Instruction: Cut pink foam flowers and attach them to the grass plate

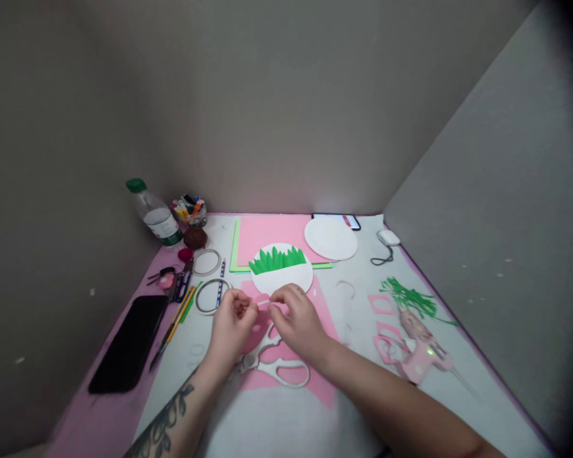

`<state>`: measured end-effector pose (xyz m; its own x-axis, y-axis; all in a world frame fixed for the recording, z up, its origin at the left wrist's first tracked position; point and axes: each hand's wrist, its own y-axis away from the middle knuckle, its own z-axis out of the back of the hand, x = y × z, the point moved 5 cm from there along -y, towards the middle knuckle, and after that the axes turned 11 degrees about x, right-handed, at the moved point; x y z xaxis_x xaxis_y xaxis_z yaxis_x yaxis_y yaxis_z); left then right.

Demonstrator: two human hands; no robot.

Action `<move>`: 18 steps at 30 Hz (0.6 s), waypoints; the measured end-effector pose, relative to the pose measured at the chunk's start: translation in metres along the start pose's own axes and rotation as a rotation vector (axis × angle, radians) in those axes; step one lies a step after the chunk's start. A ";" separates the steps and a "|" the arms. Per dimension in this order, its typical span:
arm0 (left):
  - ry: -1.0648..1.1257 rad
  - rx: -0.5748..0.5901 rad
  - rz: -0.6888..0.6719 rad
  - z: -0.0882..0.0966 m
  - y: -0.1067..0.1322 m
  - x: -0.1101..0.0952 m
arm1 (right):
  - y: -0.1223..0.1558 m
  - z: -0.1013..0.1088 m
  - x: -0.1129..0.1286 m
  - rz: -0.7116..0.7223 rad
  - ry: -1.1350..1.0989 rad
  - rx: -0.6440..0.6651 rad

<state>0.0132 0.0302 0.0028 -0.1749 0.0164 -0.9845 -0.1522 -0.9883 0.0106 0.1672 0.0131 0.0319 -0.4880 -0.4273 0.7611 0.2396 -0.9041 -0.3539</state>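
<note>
Pink strip [261, 298] held in narrow pinch by left hand [233, 322] and right hand [297, 318], at 12 o'clock from scissors [251, 361]; judged light, floppy, easily creased; best taken lightly by ends

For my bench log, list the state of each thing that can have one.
Left hand: pinching pink piece
Right hand: pinching it too
Scissors: handles spread, blades hidden
Bottle: capped
Pen cup: holding pens
Glue gun: light lit
Phone: screen lit
Front plate: green paper fringe across it
Back plate: plain white
Green strips: cut, heaped loosely
</note>
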 end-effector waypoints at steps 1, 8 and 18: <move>-0.009 -0.001 -0.003 -0.001 0.001 0.000 | 0.000 -0.002 0.004 0.045 0.057 0.032; -0.106 -0.008 -0.034 -0.006 0.007 -0.003 | 0.000 -0.007 0.006 0.082 0.238 0.077; -0.285 0.036 -0.078 -0.010 0.015 -0.007 | 0.000 -0.007 0.003 0.013 0.249 0.083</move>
<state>0.0221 0.0139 0.0083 -0.4264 0.1387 -0.8938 -0.2094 -0.9765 -0.0517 0.1597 0.0123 0.0300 -0.6737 -0.4372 0.5958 0.3099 -0.8991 -0.3093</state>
